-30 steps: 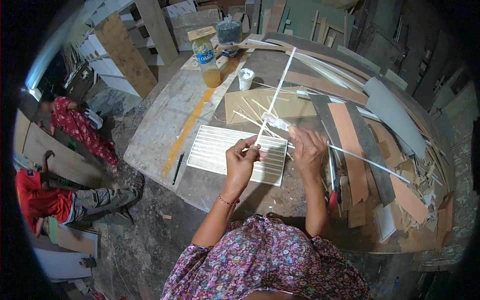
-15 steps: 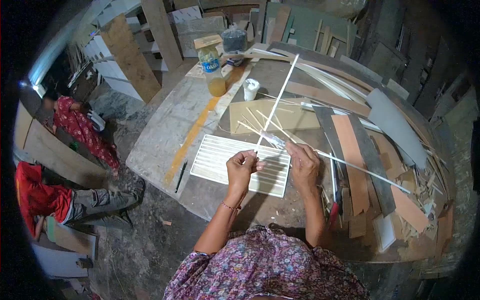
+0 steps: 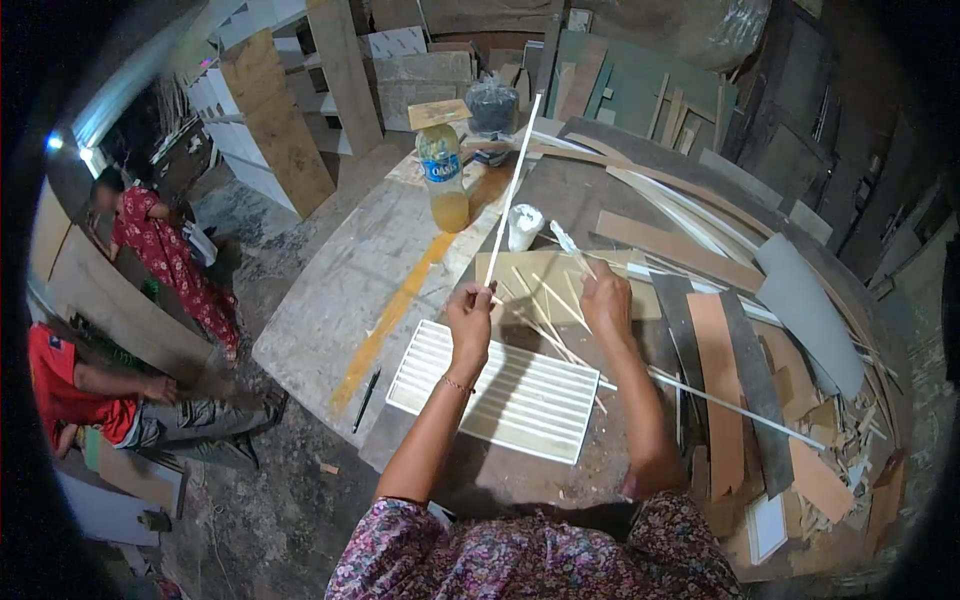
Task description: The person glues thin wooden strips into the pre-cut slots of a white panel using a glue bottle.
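Note:
My left hand (image 3: 469, 318) is closed around the lower end of a long thin white strip (image 3: 512, 190), which points up and away over the table. In my right hand (image 3: 606, 298) is a small stick (image 3: 566, 240) with white paste on its tip. The tip is just right of a white cup (image 3: 524, 228) with white paste at its rim. Below my hands lies a white slatted panel (image 3: 530, 405), partly covered by my left forearm. Thin wooden sticks (image 3: 545, 300) lie between my hands on a tan board (image 3: 490, 262).
A bottle (image 3: 446, 190) with yellowish liquid and a dark bag (image 3: 493, 106) stand at the back. A pen (image 3: 367, 400) lies left of the panel. Wood strips (image 3: 715, 385) and scraps cover the right side. Two people (image 3: 165, 250) are on the left.
Both hands have moved apart and farther forward, the right one bringing the pasted stick near the cup. The strip's lower end has moved away from the stick. The view has shifted.

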